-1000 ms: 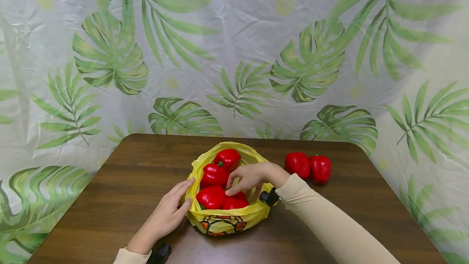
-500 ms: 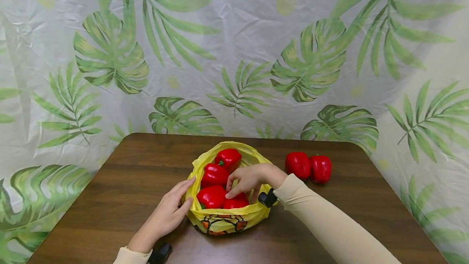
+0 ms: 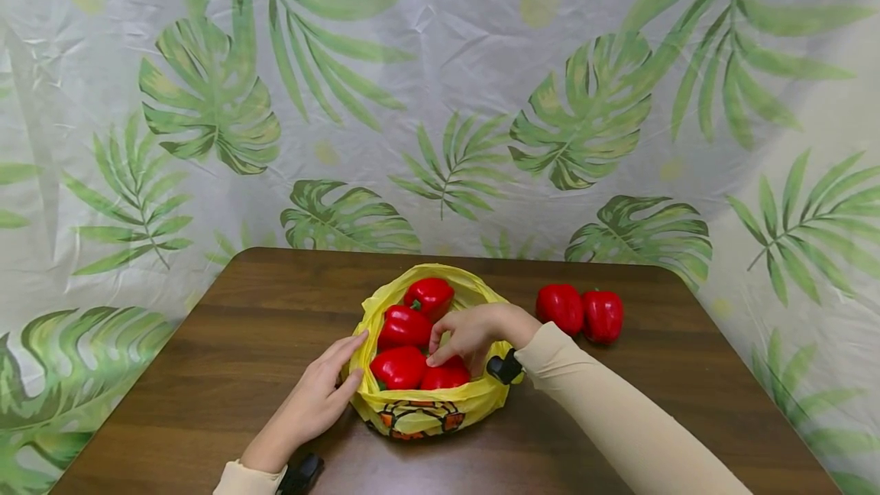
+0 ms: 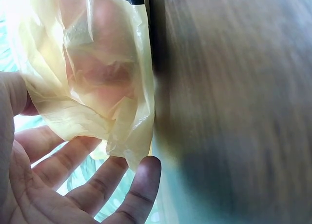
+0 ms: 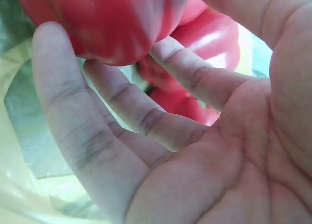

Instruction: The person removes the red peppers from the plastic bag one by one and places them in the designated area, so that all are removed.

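A: What sits nearest you?

B: The near table [image 3: 172, 418] edge is cut off below your sleeves. Bare wood lies to the left of your left hand [image 3: 318, 396] and to the right of your right forearm.

A: And the hands themselves?

B: Your left hand lies with fingers straight against the outside wall of the yellow bag [image 3: 419, 412], on its left side, gripping nothing. The left wrist view shows those fingers [image 4: 73, 170] spread under the thin plastic [image 4: 97, 87]. Your right hand [image 3: 474, 331] reaches over the bag's right rim, its fingers loosely extended, fingertips touching the nearest pepper [image 3: 445, 376]. In the right wrist view the fingers [image 5: 122, 116] lie under a red pepper [image 5: 112, 24] without closing on it.

A: Where are the peppers?

B: Four in the bag: two in front, touching each other, the left one [image 3: 397, 367] beside the one you touch, then one mid-bag [image 3: 404, 327] and one at the back [image 3: 429, 296]. Two more [image 3: 580, 313] stand touching each other on the table, to the right of the bag and well apart from it.

A: Anything hard to make out?

B: Your right hand hides part of the bag's interior, the wrist views are blurred, and the table's far edge meets the leaf-print curtain [image 3: 440, 98].
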Demonstrator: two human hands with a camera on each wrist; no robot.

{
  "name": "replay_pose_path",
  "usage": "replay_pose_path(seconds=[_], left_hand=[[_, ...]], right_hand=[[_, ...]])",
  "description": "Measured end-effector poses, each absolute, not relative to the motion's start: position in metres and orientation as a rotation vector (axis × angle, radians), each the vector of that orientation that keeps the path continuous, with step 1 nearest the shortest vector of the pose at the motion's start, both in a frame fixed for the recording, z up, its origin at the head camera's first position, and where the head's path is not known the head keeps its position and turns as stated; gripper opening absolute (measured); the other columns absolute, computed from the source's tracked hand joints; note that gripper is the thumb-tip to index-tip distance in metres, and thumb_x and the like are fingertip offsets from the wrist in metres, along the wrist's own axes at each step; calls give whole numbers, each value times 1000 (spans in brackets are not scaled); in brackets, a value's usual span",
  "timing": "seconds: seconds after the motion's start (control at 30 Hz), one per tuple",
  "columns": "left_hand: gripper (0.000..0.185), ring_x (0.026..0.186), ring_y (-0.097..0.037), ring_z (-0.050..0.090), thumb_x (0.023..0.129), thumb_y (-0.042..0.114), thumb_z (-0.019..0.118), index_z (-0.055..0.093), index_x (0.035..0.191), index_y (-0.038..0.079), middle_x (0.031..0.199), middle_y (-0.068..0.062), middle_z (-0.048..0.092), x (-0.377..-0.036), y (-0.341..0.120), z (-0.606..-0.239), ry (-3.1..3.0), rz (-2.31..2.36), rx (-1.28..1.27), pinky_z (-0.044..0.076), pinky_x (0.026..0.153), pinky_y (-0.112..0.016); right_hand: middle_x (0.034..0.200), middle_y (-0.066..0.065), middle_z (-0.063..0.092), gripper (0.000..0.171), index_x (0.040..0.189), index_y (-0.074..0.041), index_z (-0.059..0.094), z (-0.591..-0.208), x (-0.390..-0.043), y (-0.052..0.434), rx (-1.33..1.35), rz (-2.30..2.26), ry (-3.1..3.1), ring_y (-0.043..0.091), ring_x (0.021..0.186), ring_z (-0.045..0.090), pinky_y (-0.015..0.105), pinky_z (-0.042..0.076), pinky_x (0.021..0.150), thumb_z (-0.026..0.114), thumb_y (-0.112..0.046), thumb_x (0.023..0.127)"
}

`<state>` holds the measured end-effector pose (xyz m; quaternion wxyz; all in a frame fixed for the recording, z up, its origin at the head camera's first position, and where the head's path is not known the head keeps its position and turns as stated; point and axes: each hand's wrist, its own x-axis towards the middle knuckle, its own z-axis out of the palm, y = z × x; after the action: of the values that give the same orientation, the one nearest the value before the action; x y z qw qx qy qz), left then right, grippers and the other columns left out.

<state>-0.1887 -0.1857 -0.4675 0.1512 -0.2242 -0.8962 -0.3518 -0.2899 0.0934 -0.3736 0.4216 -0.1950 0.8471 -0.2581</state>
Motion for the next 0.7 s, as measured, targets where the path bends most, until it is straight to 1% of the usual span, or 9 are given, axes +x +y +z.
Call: replay_pose_path(seconds=[0.13, 0.2, 0.33, 0.5, 0.6, 0.7], left_hand=[[55, 136, -32, 64, 102, 7, 67, 55, 156, 5, 148, -11, 65, -189, -186, -468, -2577, -997, -644, 53, 110, -58], [56, 136, -33, 64, 102, 7, 67, 55, 156, 4, 148, -12, 65, -189, -187, -469, -2583, -991, -639, 53, 110, -57], [56, 137, -32, 63, 102, 7, 66, 55, 156, 4, 149, -12, 65, -189, -187, -468, -2596, -994, -633, 52, 110, -58], [55, 136, -33, 64, 103, 8, 66, 55, 157, 6, 148, -10, 65, -188, -186, -467, -2591, -1002, -634, 53, 109, -58], [55, 136, -33, 64, 103, 8, 66, 56, 156, 6, 148, -10, 65, -188, -185, -467, -2587, -1001, -634, 53, 109, -58], [55, 137, -33, 63, 102, 7, 66, 56, 156, 5, 148, -11, 65, -189, -186, -468, -2594, -995, -630, 53, 110, -58]], right_hand=[[99, 4, 58, 21, 116, -10, 65, -376, -296, 100, -488, -682, 2091, 20, 66, 61, 39, 65, 74, 71, -27, 104], [99, 4, 58, 21, 117, -10, 65, -377, -298, 103, -484, -699, 2078, 20, 67, 62, 38, 65, 73, 70, -27, 105], [103, 5, 60, 25, 119, -12, 66, -378, -299, 107, -447, -716, 2057, 21, 70, 66, 39, 65, 73, 70, -32, 105], [109, 5, 60, 30, 118, -14, 65, -377, -297, 106, -452, -689, 2029, 21, 67, 65, 32, 61, 64, 72, -39, 103], [107, 5, 59, 30, 115, -14, 65, -376, -295, 103, -458, -675, 2026, 20, 63, 64, 29, 58, 61, 74, -39, 102], [105, 5, 57, 28, 113, -13, 64, -376, -294, 101, -449, -668, 2025, 19, 63, 62, 28, 58, 60, 74, -36, 102]])
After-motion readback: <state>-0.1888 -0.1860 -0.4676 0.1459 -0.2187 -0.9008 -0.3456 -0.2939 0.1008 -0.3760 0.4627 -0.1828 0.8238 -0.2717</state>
